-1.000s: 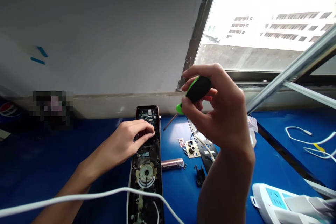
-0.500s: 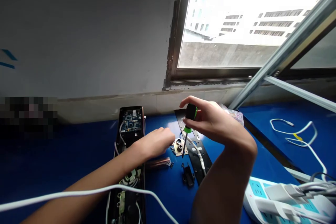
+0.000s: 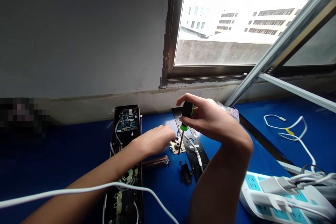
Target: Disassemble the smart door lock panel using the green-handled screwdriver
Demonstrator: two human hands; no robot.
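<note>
Right hand (image 3: pixel 207 117) is closed about the handle of a green-and-black screwdriver (image 3: pixel 187 109), thumb and fingers curled round it, index finger raised along the top; the shaft slants down, its tip over or just at the near edge of a metal plate with a round fitting (image 3: pixel 176 144). Left hand (image 3: pixel 160 138) is curled beside that plate, to the left of the screwdriver; whether it pinches anything cannot be told. Blue table surface (image 3: pixel 164 178) shows below the grip, between the left forearm and a black bracket (image 3: pixel 186 173). A black perforated panel (image 3: pixel 204 152) borders the grip beneath and to the right; the wall (image 3: pixel 147 101) rises beyond. The opened black casing (image 3: pixel 127 137) lies left of the grip, partly covered by the left forearm and cut off at the bottom edge. Left fingertips are hidden; tip contact is hard to make out.
</note>
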